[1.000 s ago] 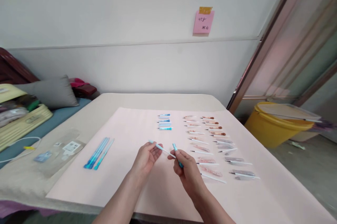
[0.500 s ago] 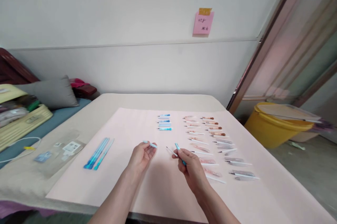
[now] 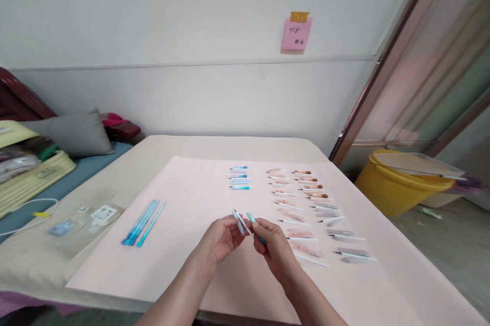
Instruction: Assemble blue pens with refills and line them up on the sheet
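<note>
1. Surface (image 3: 214,147): pale, wide; pink sheet (image 3: 191,185) covers most of it.
2. Forearms: both bare, in from bottom edge, L (image 3: 186,282) & R (image 3: 308,282), angled inward so hands meet approx. mid-sheet, held over it.
3. L hand (image 3: 222,236): palm partly up & turned toward R, fingers bent, clamped on a pale blue piece; thumb side up.
4. R hand (image 3: 272,241): back of hand up, thumb laid along a teal-blue piece, other fingers curled under, gripping it. Fingertips of both hands v. close; touching or not, can't tell.
5. Blue pens (image 3: 140,223): left part of sheet, 3 side by side + 1 just beside, slanted, darker at near ends.
6. Teal-blue piece (image 3: 250,217): in R hand, slanted; light top end pokes out above thumb, darker end shows below hand.
7. Pale blue piece (image 3: 240,227): in L fingertips, plain, slim, tilted.
8. White refill (image 3: 244,223): thin, dark tip pointing up & left, btwn hands, right alongside pale blue piece; lower end nr R fingertips. Which hand carries it, can't tell.
</note>
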